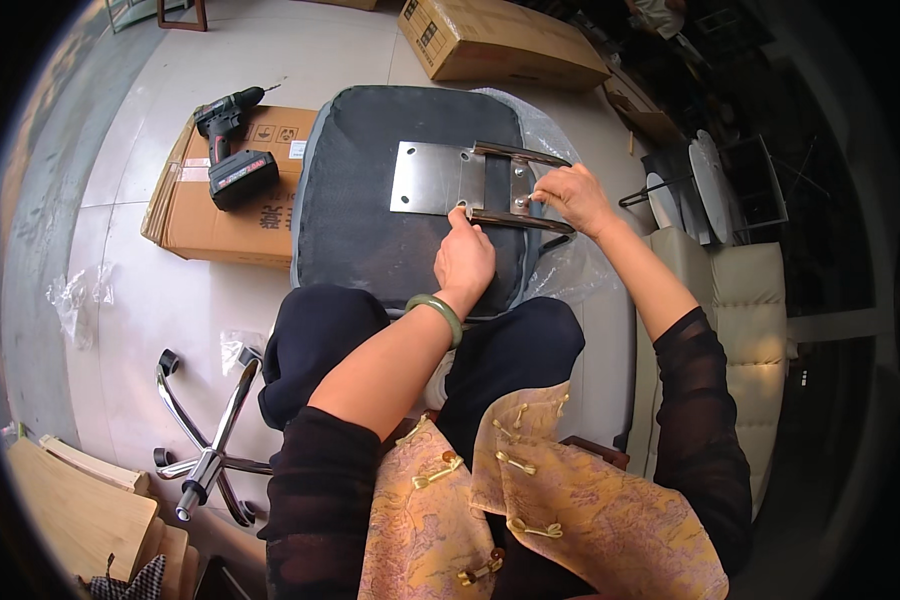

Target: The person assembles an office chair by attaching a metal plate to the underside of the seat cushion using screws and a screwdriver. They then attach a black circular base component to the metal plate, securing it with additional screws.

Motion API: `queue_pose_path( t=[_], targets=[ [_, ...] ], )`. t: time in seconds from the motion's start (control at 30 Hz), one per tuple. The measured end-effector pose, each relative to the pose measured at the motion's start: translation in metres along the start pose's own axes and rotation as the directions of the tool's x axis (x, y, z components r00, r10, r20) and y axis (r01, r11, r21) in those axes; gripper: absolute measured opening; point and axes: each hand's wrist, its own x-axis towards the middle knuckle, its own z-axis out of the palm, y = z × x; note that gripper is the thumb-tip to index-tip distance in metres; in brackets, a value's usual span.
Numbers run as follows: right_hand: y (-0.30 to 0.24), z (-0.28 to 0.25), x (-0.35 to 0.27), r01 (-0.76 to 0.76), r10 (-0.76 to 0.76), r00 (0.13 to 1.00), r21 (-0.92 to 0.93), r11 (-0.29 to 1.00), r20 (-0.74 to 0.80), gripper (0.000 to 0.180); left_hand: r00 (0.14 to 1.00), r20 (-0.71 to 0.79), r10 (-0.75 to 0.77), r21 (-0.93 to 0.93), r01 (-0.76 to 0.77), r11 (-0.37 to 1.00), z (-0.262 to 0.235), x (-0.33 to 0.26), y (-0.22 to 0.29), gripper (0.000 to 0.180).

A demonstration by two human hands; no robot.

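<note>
A dark grey padded chair cushion [355, 235] lies flat in front of my knees. On it rests a silvery metal plate [425, 180] with holes, joined to two chrome bars [515, 220] that extend right. My left hand [465, 258], a green bangle at its wrist, has its index fingertip against the plate's near edge, by a hole beside the nearer bar. The other fingers are curled in; anything under the fingertip is hidden. My right hand [575, 198] pinches at the right end between the bars, close to a bolt head [521, 202]. What it pinches is too small to name.
Left of the cushion, a cordless drill [222, 125] lies on a cardboard box [195, 230]. A chrome chair base [206, 465] with casters is on the floor at lower left. Another carton [505, 45] stands beyond, and beige padded seating [748, 330] is at right.
</note>
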Motion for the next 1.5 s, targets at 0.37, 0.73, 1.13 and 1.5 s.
queue_pose_path(
  t=[0.37,0.73,1.13,1.5],
  targets=[
    [-0.003,0.016,0.002,0.051,-0.051,0.999,-0.009,0.999,-0.017,0.011,1.000,0.017,-0.002,0.016,0.002,1.000,0.006,0.000,0.001,0.036],
    [-0.017,0.006,0.015,0.006,0.013,0.987,-0.117,0.993,0.162,0.020,0.997,0.058,-0.047,-0.037,0.049,0.998,0.002,-0.003,0.006,0.042],
    [-0.016,0.011,0.011,0.072,-0.046,0.982,-0.136,0.988,0.183,0.020,0.996,0.079,-0.035,-0.036,0.038,0.999,0.003,-0.005,0.007,0.045],
    [-0.045,0.023,0.007,-0.525,0.521,0.845,0.005,0.851,0.121,0.026,0.993,0.101,-0.066,-0.051,0.072,0.996,0.003,-0.007,0.011,0.046]
  ],
)
